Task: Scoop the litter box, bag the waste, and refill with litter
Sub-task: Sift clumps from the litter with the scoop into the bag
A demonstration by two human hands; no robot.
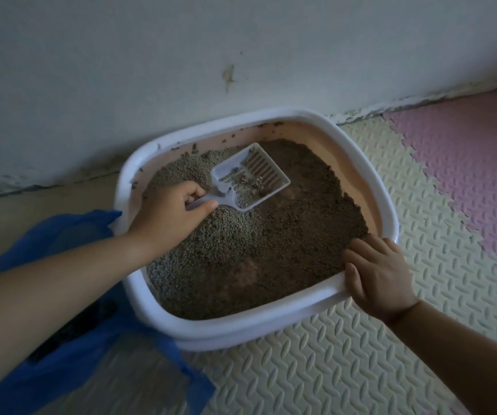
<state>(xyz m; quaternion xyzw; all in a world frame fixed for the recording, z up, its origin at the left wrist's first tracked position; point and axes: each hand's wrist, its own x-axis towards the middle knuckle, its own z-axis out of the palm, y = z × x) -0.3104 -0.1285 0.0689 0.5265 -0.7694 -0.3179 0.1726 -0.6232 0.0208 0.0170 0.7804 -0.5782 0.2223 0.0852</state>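
Scooping stage in hand. The left hand (170, 214) grips the handle of the scoop (250, 178), which is raised over the litter (256, 253) at the box's 11 o'clock and carries a few clumps. The right hand (376, 277) clasps the litter box (241, 326) rim at 4 o'clock. A blue bag (46, 244) lies touching the box at 8 o'clock. Bagging and refilling are judged outstanding.

Both forearms are bare, as are the left hand (167, 218) and right hand (377, 274); a thin dark line crosses the right wrist.
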